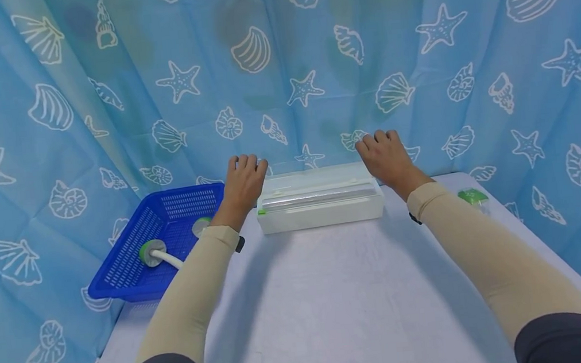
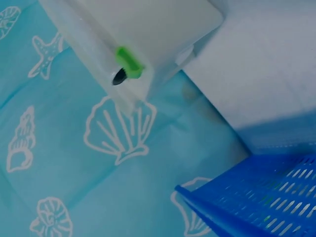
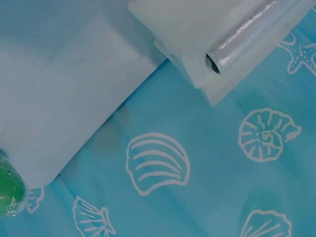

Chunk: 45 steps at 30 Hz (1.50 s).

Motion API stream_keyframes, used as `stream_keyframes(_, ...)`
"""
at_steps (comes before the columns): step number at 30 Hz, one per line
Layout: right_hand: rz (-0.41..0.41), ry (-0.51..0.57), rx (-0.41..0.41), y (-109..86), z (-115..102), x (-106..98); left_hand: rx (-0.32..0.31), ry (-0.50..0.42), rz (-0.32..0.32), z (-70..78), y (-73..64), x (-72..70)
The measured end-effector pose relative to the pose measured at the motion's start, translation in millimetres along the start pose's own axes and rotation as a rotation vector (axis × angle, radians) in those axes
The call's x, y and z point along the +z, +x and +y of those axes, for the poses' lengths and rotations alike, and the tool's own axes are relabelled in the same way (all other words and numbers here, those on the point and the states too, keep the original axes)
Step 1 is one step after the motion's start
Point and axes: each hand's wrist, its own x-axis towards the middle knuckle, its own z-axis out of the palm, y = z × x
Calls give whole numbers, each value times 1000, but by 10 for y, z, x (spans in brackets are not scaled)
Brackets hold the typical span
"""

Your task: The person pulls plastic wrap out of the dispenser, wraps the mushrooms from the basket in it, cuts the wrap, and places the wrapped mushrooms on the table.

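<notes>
A white dispenser box point(image 1: 321, 215) stands at the back of the table with its translucent lid point(image 1: 316, 177) raised. Inside lies a shiny silvery roll point(image 1: 318, 196), and a green slider point(image 2: 129, 63) sits at the box's left end. My left hand point(image 1: 242, 181) is at the lid's left end, fingers curled over at its upper corner. At the opposite corner, my right hand point(image 1: 384, 156) has its fingers curled likewise. The fingertips are hidden behind the knuckles in the head view, and neither hand shows in the wrist views.
Left of the box, a blue basket point(image 1: 109, 272) holds a white rod with green-and-grey round ends point(image 1: 152, 253). A green item in clear plastic point(image 1: 473, 196) lies near the right table edge. A blue shell-print curtain point(image 1: 279, 50) hangs right behind the table point(image 1: 332, 304).
</notes>
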Motion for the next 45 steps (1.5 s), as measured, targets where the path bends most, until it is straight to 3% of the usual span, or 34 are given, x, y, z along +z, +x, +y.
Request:
stream_keyframes(6,55,-8,-6,32,45,-77,2,1,30,-41,52,-66)
stream_keyframes(22,208,-3,-27,146,99,-207,-20,24,-22,-124,112,-269)
stream_keyframes(30,233,-14,-28,218,186,-354,7,20,118,-185,198,-369)
stream_keyframes(38,276,-14,-49,237,268,-492,23,21,132,-215,278,-519)
stream_keyframes(45,268,-33,-39,293,290,-588,34,38,198,-266,310,-608)
